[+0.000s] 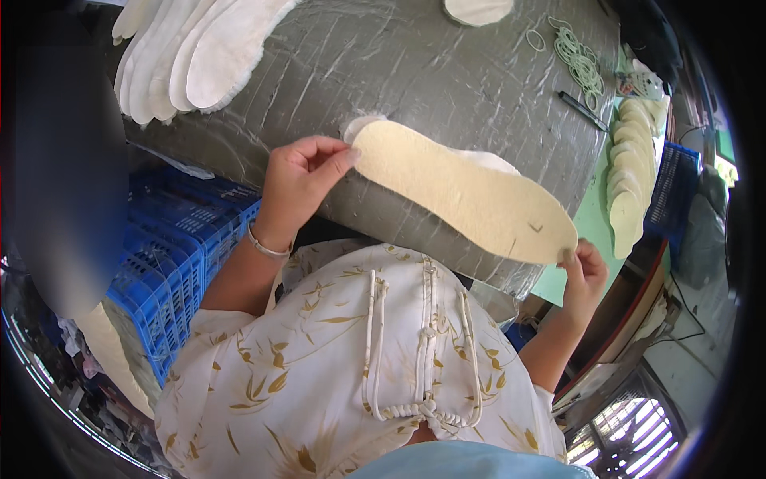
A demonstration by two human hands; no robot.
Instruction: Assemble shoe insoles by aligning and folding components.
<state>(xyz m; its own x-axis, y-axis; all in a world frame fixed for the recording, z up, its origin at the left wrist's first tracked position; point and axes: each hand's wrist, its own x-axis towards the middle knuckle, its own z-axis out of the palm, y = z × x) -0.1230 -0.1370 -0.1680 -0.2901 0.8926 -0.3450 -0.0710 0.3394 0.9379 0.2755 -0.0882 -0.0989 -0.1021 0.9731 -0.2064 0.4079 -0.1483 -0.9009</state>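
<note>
The left hand [299,184] pinches the insole [459,188] at ten o'clock, the right hand [586,279] at four o'clock, so an uneven tug might pull one end free.

Flat cream insole [463,195], slightly aslant

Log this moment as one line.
left hand: pinching insole, left end | right hand: pinching insole, right end | insole: over table

A flat, cream, foot-shaped insole [463,191] above a grey, plastic-covered bench [351,72], fanned fleecy white insoles [227,60], overlapping pale-yellow insoles [626,172] and latticed blue plastic crates [163,275] mark this as a workshop.
</note>
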